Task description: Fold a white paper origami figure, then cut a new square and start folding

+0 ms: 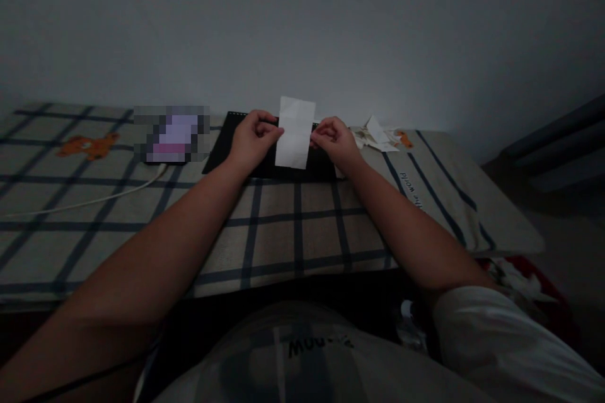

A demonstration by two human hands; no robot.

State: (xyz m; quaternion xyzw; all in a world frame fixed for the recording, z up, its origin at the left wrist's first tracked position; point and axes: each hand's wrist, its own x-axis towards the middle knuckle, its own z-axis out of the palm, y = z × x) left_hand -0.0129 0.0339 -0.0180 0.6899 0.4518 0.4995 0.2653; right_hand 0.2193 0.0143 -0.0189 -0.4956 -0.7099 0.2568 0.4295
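A white strip of paper stands upright between my two hands, taller than it is wide, with faint creases. My left hand pinches its left edge between thumb and fingers. On the opposite edge, my right hand pinches the paper in the same way. Beneath both hands lies a flat black notebook or board with a row of small holes along its far edge. Just beyond my right hand is a loose heap of white paper scraps.
A phone, its screen pixelated, lies at left with a white cable plugged in. A checked cloth covers the table, which meets a wall. Low at right are a red bin with crumpled paper and a clear bottle.
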